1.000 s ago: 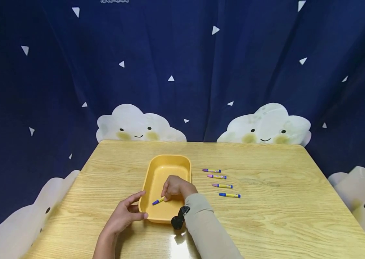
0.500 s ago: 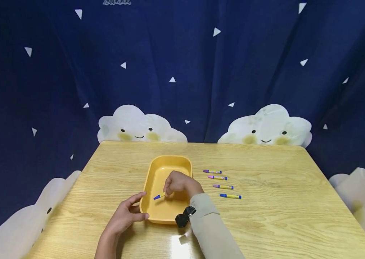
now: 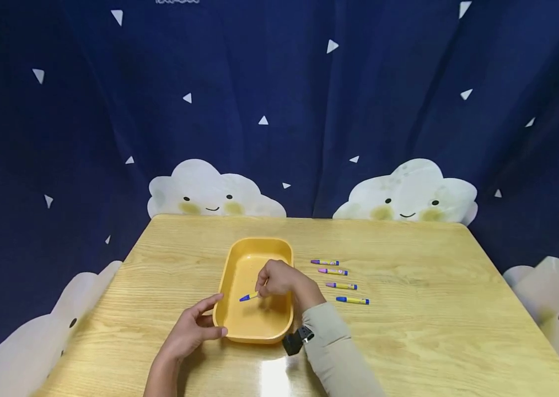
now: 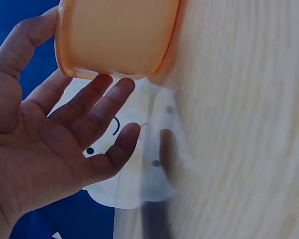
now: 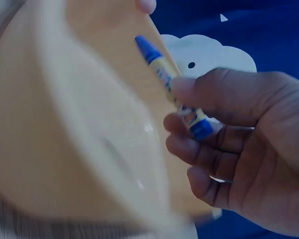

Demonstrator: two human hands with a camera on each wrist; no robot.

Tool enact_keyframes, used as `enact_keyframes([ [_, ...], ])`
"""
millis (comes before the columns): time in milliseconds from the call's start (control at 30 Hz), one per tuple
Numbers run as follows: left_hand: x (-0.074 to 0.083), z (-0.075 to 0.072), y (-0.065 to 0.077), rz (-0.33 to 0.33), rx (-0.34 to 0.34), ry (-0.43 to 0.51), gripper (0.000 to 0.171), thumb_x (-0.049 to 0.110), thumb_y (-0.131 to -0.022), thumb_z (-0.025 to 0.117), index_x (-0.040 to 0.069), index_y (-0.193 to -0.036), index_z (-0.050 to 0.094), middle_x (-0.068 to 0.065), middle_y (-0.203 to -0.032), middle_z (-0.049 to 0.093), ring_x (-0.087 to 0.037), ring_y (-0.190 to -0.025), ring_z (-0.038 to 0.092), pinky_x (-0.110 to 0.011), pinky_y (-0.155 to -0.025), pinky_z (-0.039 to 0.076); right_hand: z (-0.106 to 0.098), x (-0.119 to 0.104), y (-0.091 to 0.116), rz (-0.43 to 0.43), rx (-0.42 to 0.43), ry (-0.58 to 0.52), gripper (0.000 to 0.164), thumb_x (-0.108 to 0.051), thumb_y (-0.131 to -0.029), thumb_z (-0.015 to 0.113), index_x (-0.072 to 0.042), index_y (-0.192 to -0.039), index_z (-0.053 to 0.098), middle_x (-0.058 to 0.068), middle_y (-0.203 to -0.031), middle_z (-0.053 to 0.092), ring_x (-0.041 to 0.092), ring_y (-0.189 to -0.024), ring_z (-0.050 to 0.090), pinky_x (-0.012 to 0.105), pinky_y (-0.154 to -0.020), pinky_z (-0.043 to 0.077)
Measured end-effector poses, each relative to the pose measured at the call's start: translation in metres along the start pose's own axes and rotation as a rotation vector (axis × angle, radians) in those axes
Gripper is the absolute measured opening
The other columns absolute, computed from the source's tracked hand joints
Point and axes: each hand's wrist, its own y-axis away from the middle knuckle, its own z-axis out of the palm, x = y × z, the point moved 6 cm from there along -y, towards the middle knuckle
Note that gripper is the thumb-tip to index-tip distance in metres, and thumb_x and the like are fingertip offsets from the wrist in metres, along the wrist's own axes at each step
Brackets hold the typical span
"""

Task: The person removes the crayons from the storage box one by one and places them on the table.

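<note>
In the head view a yellow tray (image 3: 253, 337) lies on the table. My left hand (image 3: 191, 331) holds its near left corner, thumb on the near side and a finger at the left rim. In the left wrist view other fingertips (image 4: 123, 88) touch or nearly touch the tray's outer wall. My right hand (image 3: 279, 277) is over the tray's inside, pinching a blue crayon (image 3: 248, 298) with a yellow wrapper. The right wrist view shows the crayon (image 5: 164, 79) between thumb and fingers, blue tip pointing away from the palm. Part of its wrapper is hidden by the thumb.
Right of the tray, several crayons lie in a slanted column: a purple one (image 3: 324, 262), two pinkish ones, and a blue one (image 3: 352, 300) nearest me. A dark blue curtain (image 3: 299, 110) with white clouds hangs behind the wooden table (image 3: 423, 309).
My right hand has moved slightly right and away from me with the crayon, which was lower and nearer the tray's near end. My left hand has stayed at the tray's corner.
</note>
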Motion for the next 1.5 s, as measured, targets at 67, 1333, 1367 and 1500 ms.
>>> enact_keyframes([
  [67, 0.000, -0.001, 0.000, -0.005, -0.001, -0.003, 0.078, -0.004, -0.067, 0.079, -0.001, -0.137, 0.043, -0.025, -0.136, 0.038, -0.035, -0.102, 0.059, -0.032, -0.076, 0.049, -0.003, 0.002, 0.008, -0.007, 0.022, 0.000, 0.005, -0.004, -0.074, 0.074, -0.009, -0.075, 0.073, -0.009, -0.068, 0.063, 0.005, -0.060, 0.050, 0.021, -0.058, 0.042],
  [1333, 0.000, 0.004, 0.002, -0.022, -0.044, 0.006, 0.080, -0.003, -0.069, 0.078, -0.001, -0.139, 0.040, -0.026, -0.138, 0.035, -0.034, -0.102, 0.059, -0.034, -0.077, 0.050, -0.045, 0.089, 0.146, 0.037, 0.423, -0.129, 0.010, -0.003, -0.077, 0.073, -0.008, -0.086, 0.075, 0.008, -0.099, 0.065, 0.028, -0.097, 0.057, 0.029, -0.066, 0.047],
  [1367, 0.000, 0.004, 0.001, -0.023, -0.040, 0.004, 0.080, -0.003, -0.069, 0.078, -0.001, -0.139, 0.040, -0.026, -0.138, 0.035, -0.035, -0.102, 0.059, -0.034, -0.077, 0.050, -0.045, 0.091, 0.150, 0.043, 0.425, -0.130, 0.010, -0.004, -0.077, 0.074, -0.008, -0.086, 0.075, 0.008, -0.099, 0.065, 0.028, -0.097, 0.057, 0.029, -0.066, 0.047],
  [1500, 0.000, 0.002, -0.001, -0.026, -0.019, -0.002, 0.079, -0.004, -0.068, 0.078, -0.001, -0.138, 0.041, -0.025, -0.137, 0.037, -0.036, -0.102, 0.059, -0.033, -0.076, 0.049, -0.046, 0.102, 0.163, 0.078, 0.446, -0.147, 0.010, -0.006, -0.077, 0.074, -0.007, -0.088, 0.075, 0.007, -0.097, 0.064, 0.030, -0.098, 0.056, 0.039, -0.077, 0.047],
])
